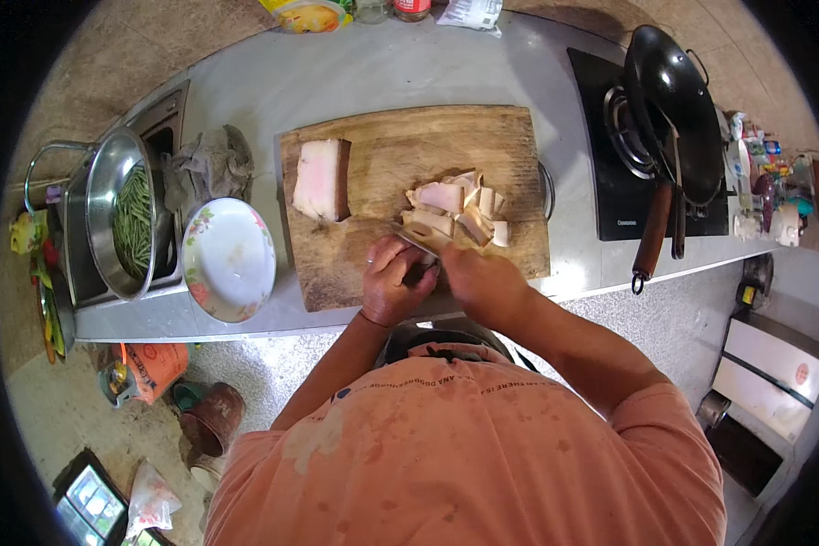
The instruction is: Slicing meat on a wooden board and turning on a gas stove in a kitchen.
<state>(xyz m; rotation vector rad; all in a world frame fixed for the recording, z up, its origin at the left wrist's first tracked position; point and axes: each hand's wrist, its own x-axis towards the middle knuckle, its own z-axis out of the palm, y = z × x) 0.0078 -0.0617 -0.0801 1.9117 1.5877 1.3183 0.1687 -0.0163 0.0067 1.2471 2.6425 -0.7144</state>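
My right hand (488,283) grips a kitchen knife (416,239), its blade slanting up and left over the near part of a wooden cutting board (368,266). Beside it, the curled fingers of my left hand (396,283) hold a piece of pork (426,259), mostly hidden by the fingers and blade. Just beyond the knife lies a loose pile of cut pork slices (440,198), pale with brownish rind. A large block of fatty pork (321,179) rests at the board's left side, apart from both hands.
Left of the board stand a floral-rimmed plate (228,259), a crumpled grey cloth (211,164) and a steel basin (119,286) holding green beans (133,225) at the sink. To the right, a black wok (682,102) sits tilted on a gas hob (607,211), its wooden handle (655,225) projecting past the counter edge.
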